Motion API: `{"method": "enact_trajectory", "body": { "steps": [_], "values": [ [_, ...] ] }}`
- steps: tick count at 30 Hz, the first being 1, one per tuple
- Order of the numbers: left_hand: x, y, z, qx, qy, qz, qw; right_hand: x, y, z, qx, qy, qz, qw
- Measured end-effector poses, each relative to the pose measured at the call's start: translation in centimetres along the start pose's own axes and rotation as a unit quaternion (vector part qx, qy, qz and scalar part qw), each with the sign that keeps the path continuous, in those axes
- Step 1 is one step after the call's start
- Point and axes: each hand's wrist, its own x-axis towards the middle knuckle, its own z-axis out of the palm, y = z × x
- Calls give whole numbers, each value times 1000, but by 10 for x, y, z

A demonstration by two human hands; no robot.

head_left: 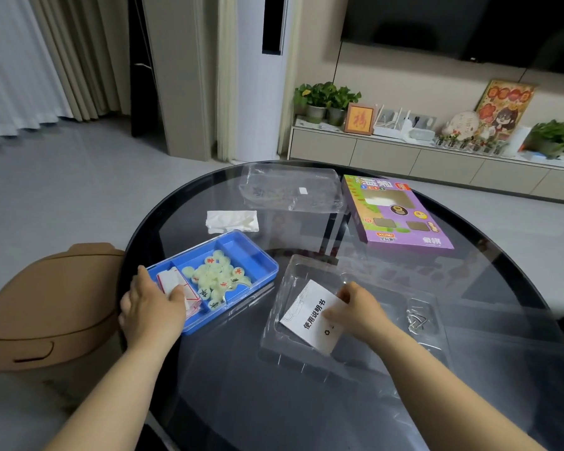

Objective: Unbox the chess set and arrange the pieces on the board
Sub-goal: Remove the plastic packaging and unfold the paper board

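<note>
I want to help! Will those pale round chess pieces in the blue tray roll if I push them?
Probably not: the pale round chess pieces look like flat discs, likely to lie still unless on edge. They look glossy, maybe slippery. The walls of the blue plastic tray should contain them.

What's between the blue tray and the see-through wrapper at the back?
A white tissue lies on the table, between tray and wrapper, in the head view.

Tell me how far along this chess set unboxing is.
Done: the blue tray is out of the purple box and uncovered, pieces loose inside. In hand: left hand holds the folded red-lined sheet, probably the board; right hand pinches the instruction leaflet over the clear insert. Left: unfold the board, arrange every piece.
</note>
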Motion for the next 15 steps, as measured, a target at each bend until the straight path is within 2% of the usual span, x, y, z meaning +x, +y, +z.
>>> {"method": "enact_trajectory", "body": {
  "steps": [3, 5, 8, 11, 15],
  "values": [
    [-12, 7, -4, -59, 69, 86, 992, 1, -1, -16, 75, -11, -26, 997],
    [-28, 18, 1, -139, 70, 185, 970, 2, -4, -35, 115, -8, -41, 992],
    [-57, 38, 25, -168, -48, 323, 930, 16, -8, -63, 221, 56, -58, 972],
    [-65, 49, 53, -118, -139, 336, 924, 48, -16, -77, 290, 142, -32, 946],
    [-61, 52, 73, -4, -177, 352, 919, 106, -19, -65, 291, 178, 15, 940]
  ]
}}
